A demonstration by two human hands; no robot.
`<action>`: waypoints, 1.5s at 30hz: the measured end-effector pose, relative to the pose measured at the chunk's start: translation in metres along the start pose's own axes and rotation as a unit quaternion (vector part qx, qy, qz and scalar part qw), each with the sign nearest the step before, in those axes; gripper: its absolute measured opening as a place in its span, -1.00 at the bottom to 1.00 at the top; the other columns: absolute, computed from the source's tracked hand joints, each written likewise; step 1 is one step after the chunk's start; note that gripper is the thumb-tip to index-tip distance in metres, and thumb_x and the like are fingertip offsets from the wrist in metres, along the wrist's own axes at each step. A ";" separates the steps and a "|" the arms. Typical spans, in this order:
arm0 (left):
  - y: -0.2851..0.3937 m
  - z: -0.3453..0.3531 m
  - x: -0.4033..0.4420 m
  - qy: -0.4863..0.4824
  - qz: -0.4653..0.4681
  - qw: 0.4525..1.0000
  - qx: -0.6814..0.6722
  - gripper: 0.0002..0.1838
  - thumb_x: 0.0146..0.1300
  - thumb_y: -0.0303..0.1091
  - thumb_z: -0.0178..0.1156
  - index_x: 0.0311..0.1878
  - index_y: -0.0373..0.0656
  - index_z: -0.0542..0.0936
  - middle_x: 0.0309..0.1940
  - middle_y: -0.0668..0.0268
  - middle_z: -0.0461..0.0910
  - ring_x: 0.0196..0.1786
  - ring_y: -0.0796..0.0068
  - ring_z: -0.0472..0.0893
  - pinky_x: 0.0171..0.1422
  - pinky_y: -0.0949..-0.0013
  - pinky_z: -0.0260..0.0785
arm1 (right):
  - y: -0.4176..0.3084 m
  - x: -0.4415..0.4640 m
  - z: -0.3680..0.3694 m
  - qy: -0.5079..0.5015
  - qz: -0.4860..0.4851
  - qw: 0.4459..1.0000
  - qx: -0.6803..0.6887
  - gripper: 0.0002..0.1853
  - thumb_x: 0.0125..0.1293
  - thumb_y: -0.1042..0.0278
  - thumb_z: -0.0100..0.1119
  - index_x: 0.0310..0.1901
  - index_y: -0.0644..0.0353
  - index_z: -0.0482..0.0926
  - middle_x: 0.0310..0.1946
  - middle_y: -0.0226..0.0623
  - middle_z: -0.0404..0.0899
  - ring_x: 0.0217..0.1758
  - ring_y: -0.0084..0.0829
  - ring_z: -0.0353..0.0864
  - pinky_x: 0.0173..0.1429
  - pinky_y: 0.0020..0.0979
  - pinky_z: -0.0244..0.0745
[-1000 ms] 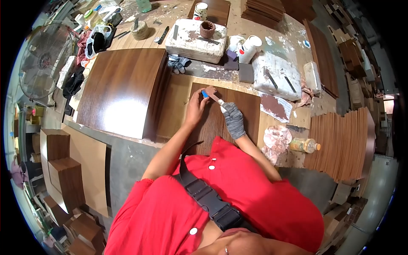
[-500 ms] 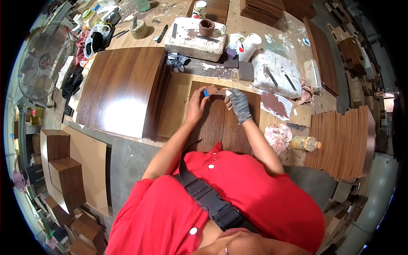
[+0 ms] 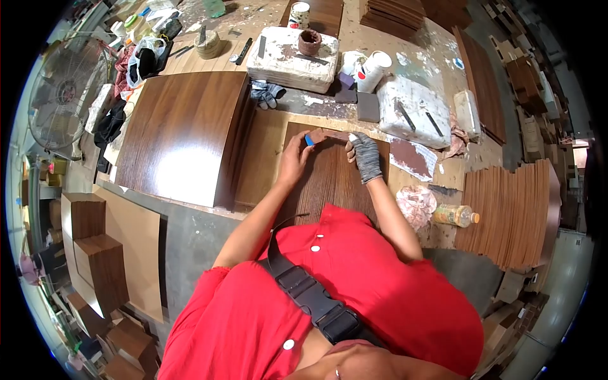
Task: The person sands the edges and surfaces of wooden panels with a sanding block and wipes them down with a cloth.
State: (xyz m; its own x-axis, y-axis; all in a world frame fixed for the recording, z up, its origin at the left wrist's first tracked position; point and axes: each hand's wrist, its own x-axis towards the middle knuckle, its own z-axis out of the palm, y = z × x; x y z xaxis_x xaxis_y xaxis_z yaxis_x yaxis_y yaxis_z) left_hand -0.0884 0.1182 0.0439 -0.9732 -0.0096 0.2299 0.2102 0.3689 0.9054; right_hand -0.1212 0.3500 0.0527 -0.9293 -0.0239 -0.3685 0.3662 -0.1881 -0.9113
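Note:
My bare left hand (image 3: 294, 156) is closed on a small brown-smeared piece with a blue edge (image 3: 310, 139), over the far edge of a dark wood-grain panel (image 3: 323, 183). My right hand (image 3: 366, 158), in a grey knitted glove with bare fingertips, is closed around the end of a thin brown-coated spreader (image 3: 337, 135). Its flat blade reaches left to the blue-edged piece and appears to touch it. The exact kind of the blue-edged piece is hidden by paste and fingers. The panel lies flat on the bench in front of my body.
Left of the panel stands a stack of glossy brown boards (image 3: 183, 126). Beyond my hands are a paint-spattered white block (image 3: 291, 66) bearing a brown cup (image 3: 309, 42), a second white block (image 3: 411, 114) and a white cup (image 3: 373, 69). At right sit a bottle (image 3: 453, 215) and stacked panels (image 3: 506, 209).
My right hand has moved a little to the right with the spreader, away from my left hand, so more of the blade shows. My left hand has hardly moved.

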 end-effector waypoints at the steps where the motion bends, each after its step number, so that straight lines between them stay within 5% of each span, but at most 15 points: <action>1: -0.001 0.001 0.000 -0.004 -0.003 1.000 -0.004 -0.59 0.38 -0.49 0.21 0.27 -0.22 0.46 0.01 0.10 0.61 -0.01 0.26 0.67 0.11 0.32 0.48 | -0.004 -0.004 0.001 -0.015 -0.003 1.000 -0.015 -0.71 0.50 0.35 0.05 0.17 0.16 0.59 -0.48 -0.39 0.60 -0.62 -0.63 0.50 -0.60 -0.58 0.43; 6: -0.002 0.004 0.000 -0.001 -0.014 0.999 -0.032 -0.60 0.38 -0.48 0.21 0.26 -0.24 0.47 0.03 0.12 0.61 -0.05 0.32 0.68 0.08 0.34 0.49 | -0.002 -0.014 0.003 -0.062 0.012 0.997 -0.049 -0.70 0.50 0.36 0.05 0.18 0.17 0.58 -0.47 -0.38 0.60 -0.62 -0.63 0.51 -0.61 -0.57 0.44; 8: -0.007 0.005 -0.001 -0.008 -0.016 1.000 -0.008 -0.60 0.38 -0.48 0.22 0.26 -0.24 0.47 0.02 0.12 0.62 -0.05 0.33 0.68 0.08 0.34 0.49 | 0.008 -0.002 -0.010 0.007 -0.007 1.000 -0.012 -0.72 0.50 0.38 0.04 0.16 0.17 0.60 -0.47 -0.38 0.60 -0.61 -0.63 0.50 -0.59 -0.58 0.45; 14: 0.001 0.003 0.001 0.009 0.012 1.000 -0.001 -0.60 0.38 -0.47 0.22 0.26 -0.23 0.47 -0.04 0.14 0.64 -0.06 0.35 0.69 0.07 0.34 0.48 | -0.009 -0.015 0.010 -0.078 0.028 0.996 -0.039 -0.74 0.50 0.35 0.05 0.13 0.14 0.61 -0.49 -0.39 0.58 -0.63 -0.61 0.48 -0.60 -0.56 0.44; 18: 0.001 0.001 0.000 -0.013 -0.020 1.000 0.000 -0.60 0.38 -0.46 0.22 0.26 -0.24 0.47 -0.01 0.12 0.64 -0.05 0.33 0.69 0.08 0.33 0.49 | 0.004 0.009 -0.002 -0.019 -0.005 1.000 -0.015 -0.74 0.51 0.34 0.06 0.13 0.17 0.59 -0.47 -0.36 0.61 -0.63 -0.60 0.51 -0.60 -0.56 0.45; 20: 0.001 0.002 -0.001 -0.021 -0.061 0.997 -0.041 -0.58 0.34 -0.40 0.27 0.24 -0.18 0.49 0.01 0.04 0.60 0.05 -0.02 0.61 0.13 0.18 0.46 | -0.001 0.003 0.004 -0.032 -0.017 0.999 -0.018 -0.74 0.51 0.34 0.05 0.11 0.18 0.59 -0.47 -0.36 0.61 -0.62 -0.60 0.51 -0.60 -0.57 0.44; 22: -0.001 0.003 0.000 -0.010 -0.030 0.999 -0.019 -0.60 0.36 -0.43 0.25 0.24 -0.21 0.49 0.00 0.07 0.62 -0.01 0.15 0.65 0.09 0.25 0.48 | -0.012 -0.003 0.012 -0.116 0.058 0.992 -0.010 -0.75 0.51 0.34 0.06 0.11 0.20 0.59 -0.47 -0.35 0.61 -0.62 -0.59 0.52 -0.60 -0.56 0.45; 23: -0.002 0.002 0.000 0.005 0.003 1.000 0.004 -0.61 0.38 -0.45 0.24 0.24 -0.24 0.48 -0.02 0.09 0.64 -0.07 0.32 0.69 0.06 0.33 0.50 | -0.010 -0.003 0.016 -0.095 0.050 0.994 -0.033 -0.76 0.50 0.35 0.06 0.10 0.21 0.58 -0.47 -0.31 0.62 -0.62 -0.57 0.55 -0.61 -0.55 0.48; 30: -0.004 0.002 -0.001 0.001 -0.012 1.000 -0.003 -0.61 0.39 -0.43 0.24 0.24 -0.25 0.48 -0.07 0.09 0.66 -0.09 0.31 0.71 0.03 0.33 0.51 | -0.036 0.032 0.006 -0.030 -0.020 0.999 -0.037 -0.70 0.49 0.37 0.09 0.18 0.21 0.58 -0.47 -0.31 0.64 -0.60 -0.55 0.58 -0.59 -0.52 0.53; 33: -0.005 0.002 0.000 -0.015 -0.070 0.996 -0.051 -0.59 0.37 -0.34 0.26 0.23 -0.24 0.48 0.03 0.02 0.62 0.05 0.06 0.65 0.14 0.21 0.48 | -0.065 0.057 0.017 -0.049 -0.109 0.993 0.019 -0.68 0.48 0.39 0.09 0.20 0.19 0.60 -0.43 -0.31 0.64 -0.59 -0.58 0.55 -0.58 -0.54 0.49; 39: -0.004 0.002 0.001 -0.017 -0.093 0.993 -0.068 -0.59 0.38 -0.30 0.26 0.23 -0.25 0.48 -0.03 0.01 0.64 -0.02 0.11 0.68 0.06 0.22 0.50 | -0.158 0.120 0.083 0.004 -0.239 0.969 -0.069 -0.71 0.51 0.48 0.00 0.18 0.18 0.58 -0.33 -0.32 0.63 -0.47 -0.67 0.48 -0.47 -0.63 0.42; 42: -0.002 0.001 0.001 -0.021 -0.100 0.993 -0.062 -0.58 0.39 -0.28 0.26 0.23 -0.25 0.48 -0.06 0.01 0.65 -0.05 0.12 0.68 0.03 0.22 0.51 | -0.179 0.156 0.110 0.079 -0.342 0.877 -0.329 -0.75 0.45 0.30 0.08 0.03 0.12 0.68 -0.23 -0.22 0.74 -0.25 -0.40 0.69 -0.07 -0.37 0.59; 45: -0.001 0.000 0.001 -0.019 -0.109 0.992 -0.064 -0.58 0.38 -0.27 0.26 0.22 -0.25 0.48 -0.05 0.00 0.65 -0.04 0.08 0.68 0.04 0.20 0.50 | -0.181 0.190 0.129 0.081 -0.367 0.830 -0.413 -0.71 0.41 0.18 0.08 0.00 0.08 0.70 -0.07 -0.09 0.71 0.04 -0.08 0.68 0.18 -0.20 0.53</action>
State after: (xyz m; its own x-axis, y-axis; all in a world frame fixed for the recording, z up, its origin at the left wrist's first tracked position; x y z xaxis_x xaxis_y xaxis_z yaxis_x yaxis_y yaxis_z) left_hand -0.0898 0.1178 0.0433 -0.9991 -0.0397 0.0123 0.0024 0.2412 0.9705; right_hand -0.3703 0.2534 0.1715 -0.9222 -0.0548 0.3828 -0.3254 0.6450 -0.6915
